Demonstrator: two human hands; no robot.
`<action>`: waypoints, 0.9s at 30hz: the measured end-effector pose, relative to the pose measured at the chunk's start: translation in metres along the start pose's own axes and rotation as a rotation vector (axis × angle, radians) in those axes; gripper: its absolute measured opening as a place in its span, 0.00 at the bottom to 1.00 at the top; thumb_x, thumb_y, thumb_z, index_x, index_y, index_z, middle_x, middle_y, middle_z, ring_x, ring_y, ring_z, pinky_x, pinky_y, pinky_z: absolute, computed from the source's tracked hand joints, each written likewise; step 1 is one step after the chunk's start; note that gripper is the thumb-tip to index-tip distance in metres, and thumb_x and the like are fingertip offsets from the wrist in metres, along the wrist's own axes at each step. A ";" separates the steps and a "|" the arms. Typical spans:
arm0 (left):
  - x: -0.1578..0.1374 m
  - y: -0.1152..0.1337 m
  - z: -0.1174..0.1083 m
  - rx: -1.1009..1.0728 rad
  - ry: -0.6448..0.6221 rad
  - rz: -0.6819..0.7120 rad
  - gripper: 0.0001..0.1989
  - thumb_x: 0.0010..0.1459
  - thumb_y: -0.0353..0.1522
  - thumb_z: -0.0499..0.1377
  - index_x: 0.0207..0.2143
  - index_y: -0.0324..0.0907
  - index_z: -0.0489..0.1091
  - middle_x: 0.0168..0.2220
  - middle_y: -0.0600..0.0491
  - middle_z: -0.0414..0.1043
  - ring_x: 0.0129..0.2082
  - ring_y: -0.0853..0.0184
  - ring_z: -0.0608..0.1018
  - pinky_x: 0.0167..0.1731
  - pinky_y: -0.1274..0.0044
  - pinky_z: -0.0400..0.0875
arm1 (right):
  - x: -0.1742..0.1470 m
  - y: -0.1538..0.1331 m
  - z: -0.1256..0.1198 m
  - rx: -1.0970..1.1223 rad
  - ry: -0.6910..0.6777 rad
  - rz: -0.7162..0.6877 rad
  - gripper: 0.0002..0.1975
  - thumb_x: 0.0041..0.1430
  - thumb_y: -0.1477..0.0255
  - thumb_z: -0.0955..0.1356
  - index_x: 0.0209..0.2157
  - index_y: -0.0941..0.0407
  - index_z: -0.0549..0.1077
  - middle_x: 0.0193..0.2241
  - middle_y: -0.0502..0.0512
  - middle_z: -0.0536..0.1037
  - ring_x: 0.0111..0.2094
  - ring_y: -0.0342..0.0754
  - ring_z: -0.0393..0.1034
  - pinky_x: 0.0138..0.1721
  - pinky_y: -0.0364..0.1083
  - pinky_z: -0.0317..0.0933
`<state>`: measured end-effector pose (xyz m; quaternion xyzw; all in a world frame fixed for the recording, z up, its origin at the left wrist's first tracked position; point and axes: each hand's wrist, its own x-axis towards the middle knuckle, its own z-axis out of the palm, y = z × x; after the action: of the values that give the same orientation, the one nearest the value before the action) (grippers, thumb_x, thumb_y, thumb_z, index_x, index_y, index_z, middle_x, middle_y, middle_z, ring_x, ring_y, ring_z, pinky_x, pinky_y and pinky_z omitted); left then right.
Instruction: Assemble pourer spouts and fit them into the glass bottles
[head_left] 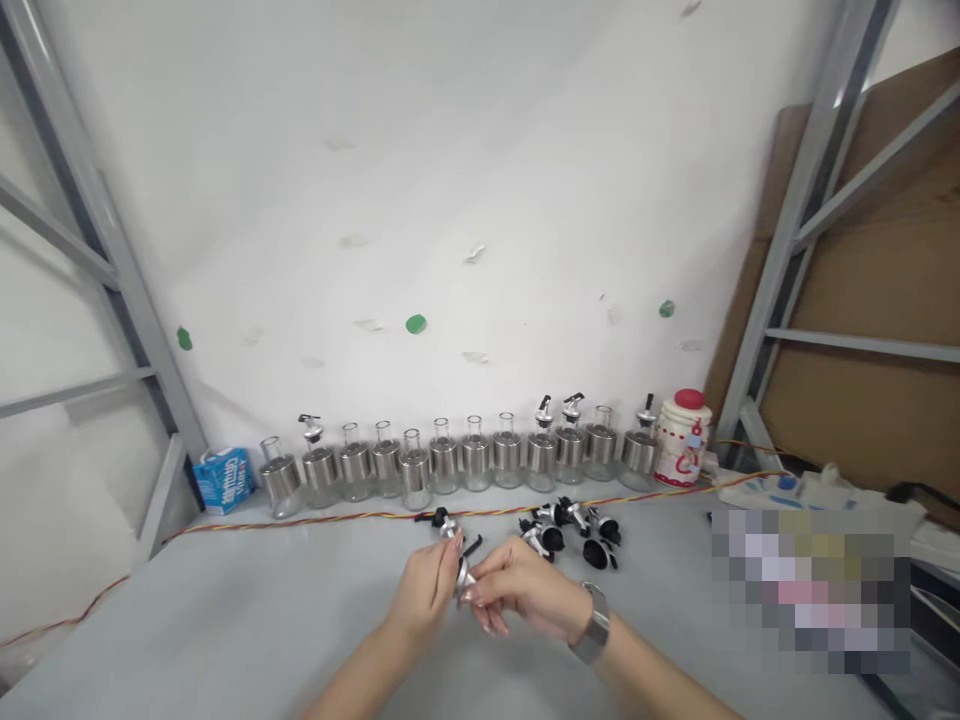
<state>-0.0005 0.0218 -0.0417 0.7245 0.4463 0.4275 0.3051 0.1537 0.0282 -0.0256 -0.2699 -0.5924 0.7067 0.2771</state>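
Over the grey table, my left hand (424,588) is closed around a silver-and-black bottle pour spout (464,574). My right hand (529,588), with a metal watch on its wrist, pinches the same spout from the other side with thumb and fingers. The fingers hide part of it, and a black lever sticks out between the hands. Just beyond my left fingertips lies another pour spout (442,520). To the right of it, several more silver-and-black spouts (553,538) lie in a loose heap.
Along the wall stands a row of glass bottles with steel sleeves (475,452), a few topped with spouts. A blue carton (223,480) is at the left end, a red-lidded cream jar (682,440) at the right. A twisted red-yellow wire (330,519) crosses the table before them.
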 end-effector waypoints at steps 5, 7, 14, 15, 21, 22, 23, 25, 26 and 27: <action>0.001 0.010 0.000 -0.349 -0.062 -0.299 0.25 0.53 0.51 0.40 0.18 0.42 0.57 0.11 0.61 0.53 0.11 0.76 0.54 0.12 0.82 0.45 | 0.002 0.003 0.001 0.291 -0.065 0.050 0.07 0.44 0.74 0.68 0.24 0.65 0.74 0.15 0.52 0.73 0.13 0.37 0.62 0.15 0.37 0.50; 0.002 0.012 0.000 -0.394 -0.050 -0.331 0.25 0.53 0.51 0.42 0.18 0.41 0.57 0.10 0.62 0.52 0.10 0.76 0.53 0.11 0.82 0.44 | 0.002 0.005 0.001 0.324 -0.056 0.037 0.06 0.44 0.74 0.68 0.24 0.64 0.73 0.15 0.52 0.74 0.13 0.37 0.63 0.15 0.37 0.49; 0.006 0.005 0.001 -0.281 -0.082 -0.202 0.20 0.54 0.46 0.47 0.21 0.40 0.60 0.13 0.61 0.54 0.13 0.76 0.57 0.13 0.83 0.47 | 0.005 0.012 -0.003 0.328 -0.039 0.016 0.05 0.44 0.77 0.68 0.25 0.65 0.74 0.16 0.54 0.74 0.14 0.37 0.64 0.15 0.36 0.49; 0.006 0.004 0.001 -0.251 -0.096 -0.190 0.19 0.54 0.45 0.48 0.21 0.40 0.60 0.13 0.61 0.54 0.13 0.76 0.57 0.13 0.82 0.47 | 0.005 0.012 -0.004 0.310 -0.048 0.019 0.05 0.44 0.77 0.68 0.25 0.65 0.74 0.16 0.53 0.74 0.14 0.37 0.64 0.15 0.36 0.49; 0.007 0.004 0.002 -0.186 -0.142 -0.151 0.18 0.55 0.45 0.47 0.22 0.40 0.60 0.14 0.62 0.53 0.13 0.77 0.57 0.13 0.83 0.49 | 0.004 0.010 -0.004 0.203 -0.051 0.005 0.06 0.44 0.74 0.68 0.25 0.64 0.73 0.16 0.51 0.72 0.15 0.38 0.64 0.17 0.37 0.52; 0.008 0.003 0.002 -0.184 -0.126 -0.165 0.18 0.55 0.45 0.47 0.23 0.40 0.61 0.14 0.62 0.54 0.13 0.76 0.58 0.13 0.83 0.50 | 0.005 0.010 -0.004 0.183 -0.033 -0.011 0.07 0.44 0.73 0.68 0.25 0.64 0.73 0.17 0.52 0.73 0.16 0.38 0.65 0.18 0.37 0.53; 0.010 0.001 0.001 -0.176 -0.100 -0.183 0.18 0.54 0.45 0.47 0.23 0.40 0.61 0.14 0.62 0.54 0.13 0.76 0.59 0.13 0.83 0.52 | 0.007 0.011 -0.005 0.158 -0.005 -0.028 0.08 0.44 0.71 0.69 0.25 0.63 0.73 0.19 0.52 0.73 0.17 0.39 0.65 0.19 0.38 0.55; 0.015 -0.008 -0.002 -0.140 -0.012 -0.224 0.19 0.53 0.47 0.47 0.24 0.40 0.62 0.13 0.62 0.56 0.13 0.74 0.62 0.14 0.82 0.55 | 0.013 0.014 -0.010 0.077 0.092 -0.046 0.12 0.42 0.67 0.70 0.25 0.63 0.72 0.20 0.53 0.74 0.19 0.40 0.66 0.22 0.40 0.57; 0.018 -0.013 -0.005 -0.123 0.038 -0.243 0.20 0.53 0.47 0.46 0.24 0.40 0.62 0.13 0.61 0.58 0.13 0.74 0.63 0.15 0.82 0.57 | 0.016 0.017 -0.013 0.021 0.158 -0.039 0.13 0.41 0.65 0.70 0.24 0.62 0.71 0.19 0.53 0.73 0.19 0.40 0.66 0.23 0.41 0.58; 0.021 -0.019 -0.009 -0.113 0.084 -0.258 0.21 0.54 0.47 0.43 0.25 0.40 0.62 0.14 0.60 0.59 0.14 0.73 0.64 0.16 0.82 0.58 | 0.019 0.019 -0.018 -0.045 0.231 -0.026 0.14 0.40 0.63 0.70 0.23 0.61 0.70 0.18 0.52 0.73 0.19 0.41 0.66 0.24 0.42 0.59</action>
<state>-0.0105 0.0497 -0.0463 0.6243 0.5234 0.4390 0.3788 0.1516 0.0509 -0.0484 -0.3480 -0.5756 0.6539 0.3463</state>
